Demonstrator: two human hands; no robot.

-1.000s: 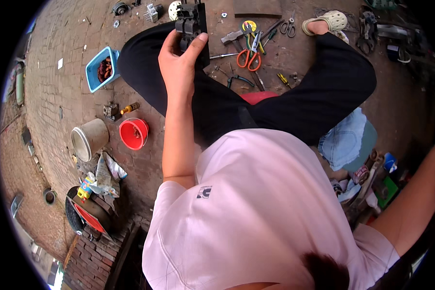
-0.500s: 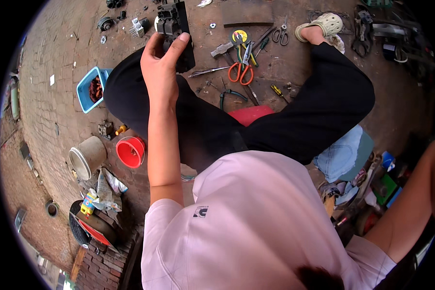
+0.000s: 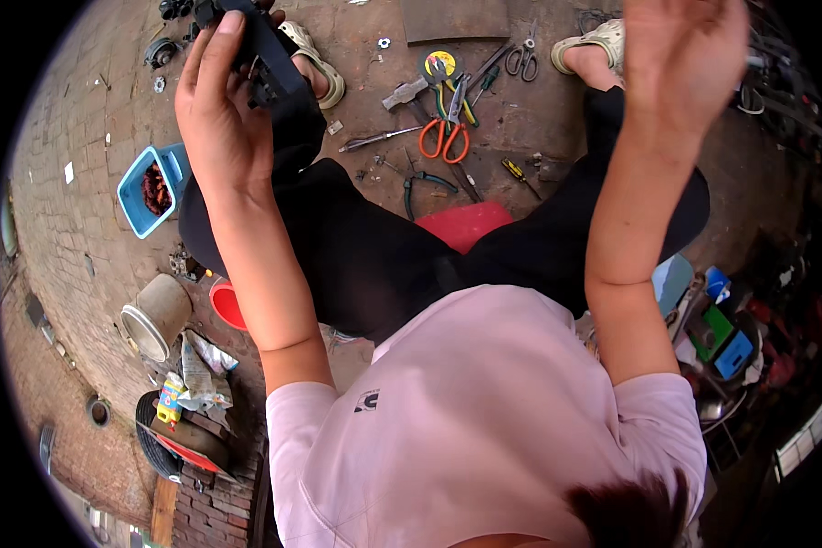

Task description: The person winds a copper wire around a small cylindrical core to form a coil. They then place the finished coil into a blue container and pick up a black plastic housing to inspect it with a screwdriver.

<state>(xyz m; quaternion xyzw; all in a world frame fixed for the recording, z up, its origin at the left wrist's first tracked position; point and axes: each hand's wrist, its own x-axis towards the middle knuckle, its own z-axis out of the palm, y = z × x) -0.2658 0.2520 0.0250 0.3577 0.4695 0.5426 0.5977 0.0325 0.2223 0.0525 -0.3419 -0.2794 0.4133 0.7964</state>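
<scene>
My left hand is raised at the upper left, closed around a dark, blocky machine part. It has a flat black side and small projections; its far end is cut off by the top edge, and its exact kind is unclear. At the upper right my right hand is lifted, smeared by motion. Its fingers run out of the picture, so whether it holds anything is hidden. On the ground between my legs lie orange-handled scissors, a hammer, pliers and a yellow-and-black screwdriver.
A blue basket with reddish-brown pieces stands left of my knee. Behind it are a whitish bucket, a red bucket and a yellow bottle. Dark clutter fills the right side. A flat board lies ahead.
My left hand has moved left with the dark part, uncovering my left shoe. My right arm has swung up from the lower right to the upper right. The view has shifted slightly.
</scene>
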